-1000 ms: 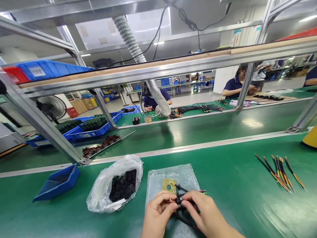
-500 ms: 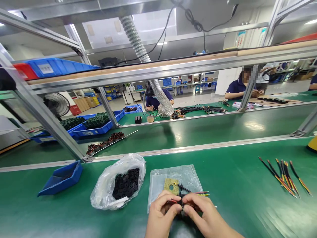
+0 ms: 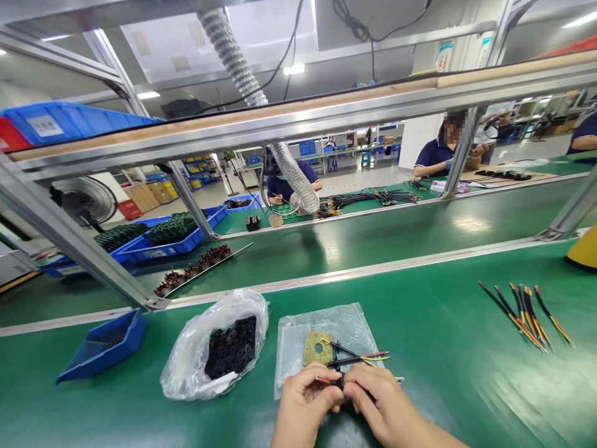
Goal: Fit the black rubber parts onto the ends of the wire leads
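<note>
My left hand (image 3: 305,406) and my right hand (image 3: 383,398) meet at the bottom centre, pinching a small black connector (image 3: 339,381) from both sides. Black, red and yellow wires (image 3: 359,359) run from it to the right. Just beyond my fingers, a tan square board with a round hole (image 3: 318,348) lies on a clear plastic sheet (image 3: 293,351). To the left of my left hand, a plastic bag (image 3: 186,373) holds black foam pieces (image 3: 231,347). A loose bundle of black-sheathed wires with coloured ends (image 3: 525,317) lies off to the right.
A tilted blue bin (image 3: 105,346) sits at the left of my green bench (image 3: 433,292), and a yellow object (image 3: 585,250) at its right edge. Aluminium frame rails (image 3: 280,127) cross ahead. Beyond them, co-workers (image 3: 441,149) sit at further benches with wire harnesses (image 3: 368,199) and blue trays (image 3: 158,242).
The camera view has shifted slightly up and left. My hands stay together on the connector, and its wires now lie more level, running right across the plastic sheet.
</note>
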A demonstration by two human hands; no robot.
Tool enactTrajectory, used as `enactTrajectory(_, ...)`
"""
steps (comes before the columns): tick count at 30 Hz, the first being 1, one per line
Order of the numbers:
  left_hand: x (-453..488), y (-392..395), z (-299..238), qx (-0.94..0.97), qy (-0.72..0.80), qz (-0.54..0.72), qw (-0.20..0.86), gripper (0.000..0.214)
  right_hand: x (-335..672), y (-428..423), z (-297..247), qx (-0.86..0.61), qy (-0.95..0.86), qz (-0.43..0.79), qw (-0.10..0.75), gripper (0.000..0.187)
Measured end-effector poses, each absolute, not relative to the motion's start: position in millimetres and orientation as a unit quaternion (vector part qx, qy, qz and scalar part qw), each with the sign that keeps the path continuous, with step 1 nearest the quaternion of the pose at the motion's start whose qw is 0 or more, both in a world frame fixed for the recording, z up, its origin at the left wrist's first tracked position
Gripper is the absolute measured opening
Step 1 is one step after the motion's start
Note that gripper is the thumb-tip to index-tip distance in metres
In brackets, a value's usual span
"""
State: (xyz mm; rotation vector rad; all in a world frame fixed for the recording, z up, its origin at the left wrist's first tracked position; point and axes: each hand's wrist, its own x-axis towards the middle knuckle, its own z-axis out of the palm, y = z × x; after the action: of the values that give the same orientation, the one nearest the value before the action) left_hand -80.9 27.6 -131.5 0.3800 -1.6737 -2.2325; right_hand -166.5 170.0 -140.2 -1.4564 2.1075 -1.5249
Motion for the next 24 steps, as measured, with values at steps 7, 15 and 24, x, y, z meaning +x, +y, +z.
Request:
enactTrajectory(7,-84.1,32.3,-139.3,0.165,-0.556,-0.801,0.147,0.029,-164.5,166.5,-133.1,-0.39,0.642,-0.609,0.253,0.046)
enactTrajectory(15,-85.3,27.2,-150.2,0.176,-0.592,-0.778,0.117,0.037,-168.6,160.0,-148.2,-0.321,0.617,-0.635,0.336,0.059)
enactTrajectory(24,-85.3,19.2,-145.6,0.159,-0.552,-0.813,0.094,0.038,-179.3,161.8,-146.1,-0.305,0.656,-0.603,0.337,0.065)
